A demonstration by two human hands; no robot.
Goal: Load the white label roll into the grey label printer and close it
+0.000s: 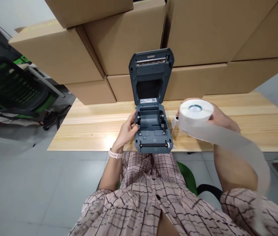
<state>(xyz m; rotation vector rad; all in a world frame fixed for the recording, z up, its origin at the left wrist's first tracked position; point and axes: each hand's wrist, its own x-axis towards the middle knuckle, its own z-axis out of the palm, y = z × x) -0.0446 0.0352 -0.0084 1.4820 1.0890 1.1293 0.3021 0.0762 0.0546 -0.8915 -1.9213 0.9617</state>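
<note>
A dark grey label printer [150, 136] stands at the table's front edge, its lid [151, 73] raised and its inner bay bare. My left hand [126, 131] rests against the printer's left side, thumb on the rim and fingers along the wall. To the right of the printer, my right hand [221, 119] holds a white label roll [195, 113] above the table. A long loose strip [239, 144] trails from the roll over my right forearm and down, blurred. A small white rolled piece [175, 120] lies between the printer and the roll.
Stacked cardboard boxes [129, 37] line the back of the wooden table [87, 127]. A green and black office chair [13, 85] stands on the left. The table's front edge runs just before my lap.
</note>
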